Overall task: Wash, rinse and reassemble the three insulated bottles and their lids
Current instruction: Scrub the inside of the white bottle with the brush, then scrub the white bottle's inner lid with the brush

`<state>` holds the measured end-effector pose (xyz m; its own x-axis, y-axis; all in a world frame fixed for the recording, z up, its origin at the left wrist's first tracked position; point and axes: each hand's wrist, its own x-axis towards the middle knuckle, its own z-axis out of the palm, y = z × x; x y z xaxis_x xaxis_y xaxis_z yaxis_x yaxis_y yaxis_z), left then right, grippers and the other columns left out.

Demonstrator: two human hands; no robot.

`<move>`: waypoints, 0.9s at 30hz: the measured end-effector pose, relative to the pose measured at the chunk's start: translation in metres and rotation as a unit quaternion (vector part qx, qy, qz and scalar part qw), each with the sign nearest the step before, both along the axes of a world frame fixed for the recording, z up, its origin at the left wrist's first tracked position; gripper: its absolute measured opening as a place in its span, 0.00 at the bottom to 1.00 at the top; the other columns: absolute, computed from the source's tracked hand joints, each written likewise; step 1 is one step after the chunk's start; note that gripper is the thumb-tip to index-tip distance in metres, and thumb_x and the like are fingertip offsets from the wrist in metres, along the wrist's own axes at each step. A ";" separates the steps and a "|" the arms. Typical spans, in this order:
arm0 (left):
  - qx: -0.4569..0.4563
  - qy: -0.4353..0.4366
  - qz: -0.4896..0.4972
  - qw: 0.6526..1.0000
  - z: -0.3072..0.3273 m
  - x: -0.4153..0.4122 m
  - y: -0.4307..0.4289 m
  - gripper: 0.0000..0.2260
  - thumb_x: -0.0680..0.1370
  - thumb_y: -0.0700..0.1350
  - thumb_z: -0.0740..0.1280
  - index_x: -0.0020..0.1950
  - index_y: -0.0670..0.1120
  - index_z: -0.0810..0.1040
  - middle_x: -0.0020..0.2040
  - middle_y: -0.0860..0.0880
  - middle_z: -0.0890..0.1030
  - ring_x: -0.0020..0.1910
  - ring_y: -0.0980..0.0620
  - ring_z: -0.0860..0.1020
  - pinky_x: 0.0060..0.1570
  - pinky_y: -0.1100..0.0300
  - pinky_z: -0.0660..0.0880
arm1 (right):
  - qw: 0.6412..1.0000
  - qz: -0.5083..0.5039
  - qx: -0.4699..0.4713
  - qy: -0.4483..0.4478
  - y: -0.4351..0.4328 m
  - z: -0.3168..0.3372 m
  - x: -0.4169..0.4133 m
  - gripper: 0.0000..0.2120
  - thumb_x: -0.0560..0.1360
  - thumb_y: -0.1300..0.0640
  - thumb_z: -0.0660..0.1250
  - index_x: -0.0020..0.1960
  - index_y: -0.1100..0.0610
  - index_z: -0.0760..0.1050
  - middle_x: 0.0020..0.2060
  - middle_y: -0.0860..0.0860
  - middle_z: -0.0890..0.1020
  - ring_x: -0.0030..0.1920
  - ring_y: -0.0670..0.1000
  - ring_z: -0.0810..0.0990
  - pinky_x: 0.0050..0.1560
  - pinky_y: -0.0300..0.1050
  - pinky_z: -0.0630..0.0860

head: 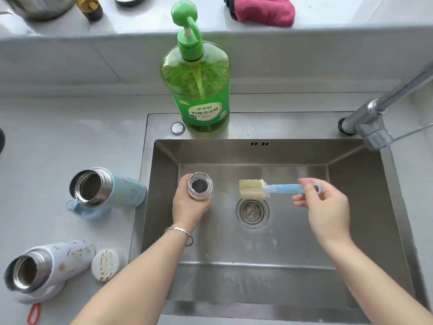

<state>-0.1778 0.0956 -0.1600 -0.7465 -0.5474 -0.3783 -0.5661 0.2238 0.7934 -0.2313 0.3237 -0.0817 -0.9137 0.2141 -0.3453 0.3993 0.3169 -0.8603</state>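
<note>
The left hand [189, 205] is over the stainless steel sink [281, 153], its fingers curled round the body of a small, bare-metal insulated bottle [199, 186]. The bottle's open mouth faces up towards the camera. A silver chain bracelet [180, 232] sits on that wrist.

The right hand [328, 207] pinches the looped end of a sponge brush with a blue plastic handle [288, 187] between thumb and forefinger, and its other fingers are loosely spread. The brush lies roughly level in the air, above the round steel drain strainer [252, 213]. Its pale yellow sponge head [251, 188] points at the bottle but is apart from it.

On the grey bench [58, 141] left of the sink stands a light blue insulated bottle [110, 188] with its steel mouth open, and a light blue lid with a loop [91, 211] is at its foot. Nearer the camera is a white insulated bottle with gold markings [46, 268], also open, and a round white lid with the same gold markings [106, 265] lies just beside it. A red loop [34, 314] shows at the lower edge.

Behind the basin, on the sink's flat rim, stands a tall green pump bottle of dish soap [201, 90]. A chrome tap [375, 113] reaches in from the right. A pink cloth [264, 10] lies on the raised ledge at the back.
</note>
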 end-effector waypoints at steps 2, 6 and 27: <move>0.000 -0.009 0.006 1.000 -0.011 -0.012 -0.005 0.24 0.64 0.37 0.75 0.46 0.62 0.71 0.45 0.62 0.78 0.44 0.67 0.76 0.43 0.78 0.68 | 1.000 0.016 0.005 -0.006 -0.011 -0.006 -0.007 0.09 0.77 0.56 0.64 0.39 0.48 0.75 0.25 0.48 0.80 0.28 0.42 0.79 0.38 0.31 0.71; 0.001 -0.041 -0.006 0.999 -0.030 -0.021 -0.014 0.23 0.64 0.41 0.75 0.46 0.65 0.71 0.44 0.67 0.78 0.46 0.63 0.77 0.49 0.66 0.73 | 0.999 0.045 0.007 -0.022 -0.028 -0.014 -0.015 0.08 0.77 0.56 0.63 0.40 0.49 0.76 0.30 0.51 0.81 0.29 0.39 0.79 0.35 0.25 0.69; -0.308 -0.166 -0.108 0.931 0.075 0.163 -0.048 0.23 0.74 0.44 0.68 0.68 0.44 0.69 0.70 0.45 0.68 0.69 0.45 0.66 0.64 0.52 0.66 | 0.959 0.244 0.049 -0.135 -0.005 0.038 0.078 0.14 0.74 0.70 0.58 0.54 0.58 0.75 0.31 0.54 0.79 0.30 0.54 0.77 0.30 0.31 0.72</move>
